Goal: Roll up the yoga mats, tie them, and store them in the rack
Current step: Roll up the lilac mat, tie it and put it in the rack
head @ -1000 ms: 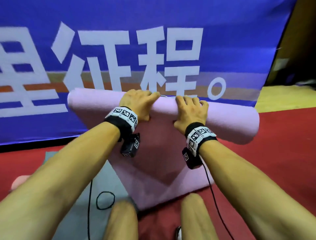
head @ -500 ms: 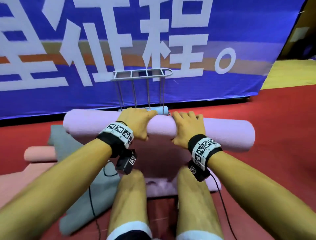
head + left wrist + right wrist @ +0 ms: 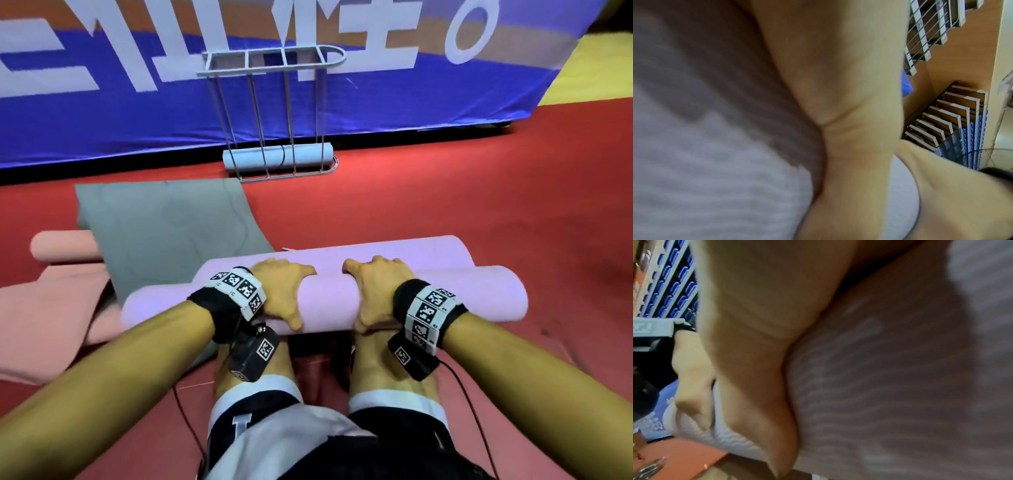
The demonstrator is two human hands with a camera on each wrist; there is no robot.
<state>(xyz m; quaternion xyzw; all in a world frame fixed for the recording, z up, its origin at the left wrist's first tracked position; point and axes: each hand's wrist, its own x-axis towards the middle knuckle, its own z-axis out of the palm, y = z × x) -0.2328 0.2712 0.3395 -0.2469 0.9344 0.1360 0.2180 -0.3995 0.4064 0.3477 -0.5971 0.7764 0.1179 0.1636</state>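
A lilac yoga mat roll (image 3: pixel 325 301) lies across the red floor just in front of my knees. Its loose end (image 3: pixel 394 251) sits flat behind the roll. My left hand (image 3: pixel 281 291) and right hand (image 3: pixel 373 291) grip the roll's middle side by side, fingers curled over the top and thumbs on the near side. Up close, the left palm (image 3: pixel 838 81) presses the ribbed mat (image 3: pixel 694 162), and the right palm (image 3: pixel 766 305) does the same on the mat (image 3: pixel 900 386). The wire rack (image 3: pixel 270 65) stands ahead by the banner, holding a light blue tied roll (image 3: pixel 274 157) at its bottom.
A grey mat (image 3: pixel 171 222) lies spread out to the left front, with a thin cord on it. A pink mat (image 3: pixel 61 245), partly rolled, lies at the far left. A blue banner (image 3: pixel 411 102) closes the far side. Red floor (image 3: pixel 479 205) stretches to the right.
The lilac roll was held up in front of the banner with its loose part hanging down. It has come down to the floor near my knees, and the rack has come into view.
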